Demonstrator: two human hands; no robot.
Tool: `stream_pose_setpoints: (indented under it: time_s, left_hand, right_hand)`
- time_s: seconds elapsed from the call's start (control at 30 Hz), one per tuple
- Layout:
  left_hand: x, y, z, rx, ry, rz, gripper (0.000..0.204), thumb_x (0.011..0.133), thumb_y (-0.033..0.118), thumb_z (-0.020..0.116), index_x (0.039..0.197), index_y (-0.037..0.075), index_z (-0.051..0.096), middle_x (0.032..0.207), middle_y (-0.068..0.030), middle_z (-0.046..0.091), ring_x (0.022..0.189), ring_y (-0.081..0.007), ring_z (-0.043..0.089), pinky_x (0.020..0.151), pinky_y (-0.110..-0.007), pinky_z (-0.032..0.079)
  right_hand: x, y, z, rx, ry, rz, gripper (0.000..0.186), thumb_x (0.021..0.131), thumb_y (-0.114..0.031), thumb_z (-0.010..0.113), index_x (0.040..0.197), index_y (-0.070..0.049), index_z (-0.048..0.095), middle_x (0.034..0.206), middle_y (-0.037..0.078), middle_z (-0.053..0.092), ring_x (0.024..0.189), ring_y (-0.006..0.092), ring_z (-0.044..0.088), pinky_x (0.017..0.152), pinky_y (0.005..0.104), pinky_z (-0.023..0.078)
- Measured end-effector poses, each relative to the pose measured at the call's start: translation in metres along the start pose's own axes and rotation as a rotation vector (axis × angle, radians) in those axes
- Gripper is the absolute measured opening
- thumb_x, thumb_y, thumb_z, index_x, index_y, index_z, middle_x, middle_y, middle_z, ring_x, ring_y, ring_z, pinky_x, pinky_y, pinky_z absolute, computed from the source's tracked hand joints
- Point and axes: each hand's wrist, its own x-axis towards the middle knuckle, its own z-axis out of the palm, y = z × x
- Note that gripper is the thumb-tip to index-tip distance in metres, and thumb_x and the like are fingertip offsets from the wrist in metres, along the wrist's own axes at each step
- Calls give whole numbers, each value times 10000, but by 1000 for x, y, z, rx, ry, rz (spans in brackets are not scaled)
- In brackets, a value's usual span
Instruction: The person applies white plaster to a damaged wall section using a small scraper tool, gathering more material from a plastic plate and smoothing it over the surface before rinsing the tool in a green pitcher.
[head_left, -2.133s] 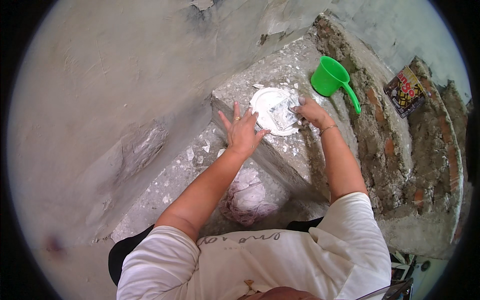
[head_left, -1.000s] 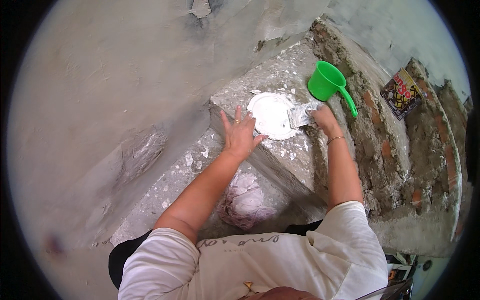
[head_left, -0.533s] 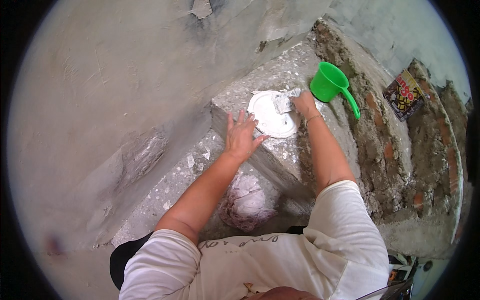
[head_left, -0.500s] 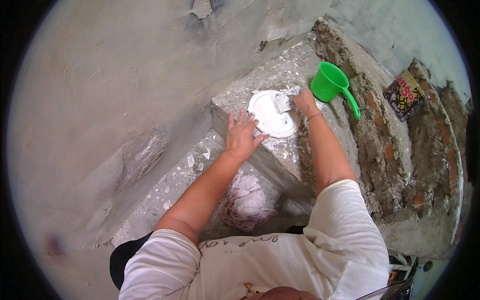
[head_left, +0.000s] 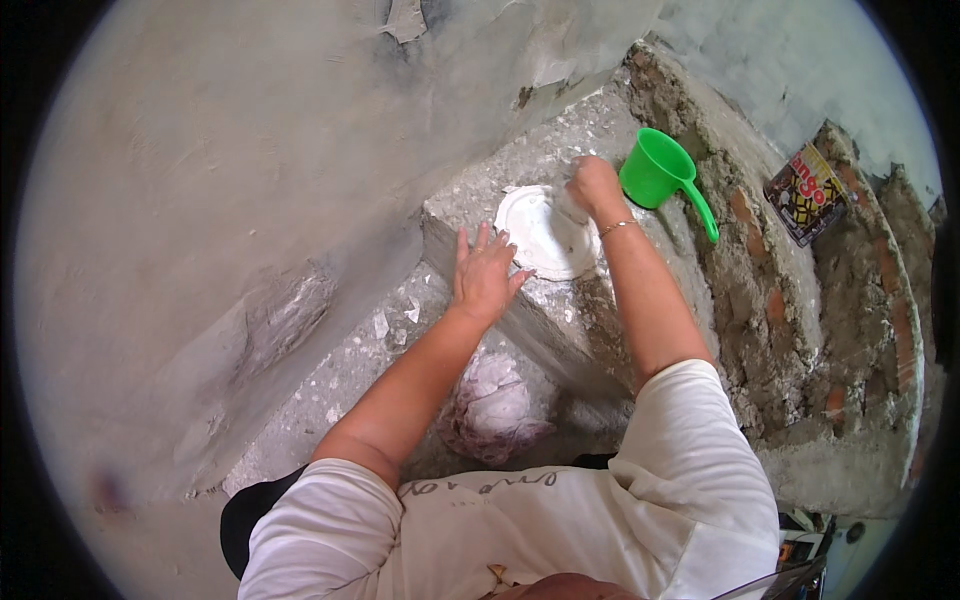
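Observation:
A round white lid (head_left: 540, 235), smeared with white paste, lies on a concrete step. My left hand (head_left: 484, 278) has its fingers spread, with the fingertips at the lid's near left edge. Over the lid's far right side is my right hand (head_left: 597, 188), closed around a flat, white-smeared piece (head_left: 571, 208). Most of that piece is hidden beneath the fist, so its kind cannot be made out. Just right of this hand a green plastic dipper (head_left: 655, 170) stands upright, its handle pointing toward me.
On the lower step sits a bundled, whitish-purple bag (head_left: 492, 405). Rough steps with exposed brick (head_left: 775, 300) rise on the right, bearing a dark printed packet (head_left: 808, 195). A grey plastered wall (head_left: 220, 180) borders the left. Pale flakes (head_left: 381, 323) litter the lower step.
My right hand has moved slightly left and turned, so the white-smeared piece shows less. My left hand stays at the lid's edge.

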Motion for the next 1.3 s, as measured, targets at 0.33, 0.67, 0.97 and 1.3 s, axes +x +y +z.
stream_pose_setpoints:
  time_s: [0.33, 0.67, 0.97, 1.3]
  left_hand:
    - [-2, -3, -6, -3, -24, -25, 425, 749, 316, 690, 1049, 23, 626, 1207, -151, 560, 1261, -347, 385, 1088, -517, 125]
    - [-4, -6, 2, 5, -16, -13, 426, 773, 328, 660, 1059, 16, 615, 1219, -150, 549, 1275, -346, 355, 1092, -498, 129]
    - [-5, -6, 3, -94, 70, -32, 423, 727, 293, 708, 1034, 15, 624, 1188, -156, 567, 1266, -358, 367, 1087, -502, 135]
    - [-5, 0, -6, -156, 23, -141, 658, 726, 268, 722, 1211, -60, 424, 1185, -167, 569, 1241, -347, 399, 1102, -453, 118]
  right_hand:
    - [-42, -53, -15, 158, -7, -271, 193, 625, -86, 634, 814, -43, 641, 784, 225, 606, 761, 395, 593, 680, 431, 474]
    - [-22, -43, 15, 190, 56, 4, 225, 667, -126, 621, 883, -94, 679, 860, 200, 634, 831, 373, 601, 742, 426, 482]
    - [-42, -34, -18, 273, -55, -187, 178, 681, -116, 660, 854, -75, 664, 766, 180, 623, 677, 342, 592, 621, 385, 469]
    - [-37, -61, -1, 133, -100, -242, 210, 655, -115, 614, 856, -115, 676, 820, 165, 629, 804, 370, 592, 708, 432, 483]
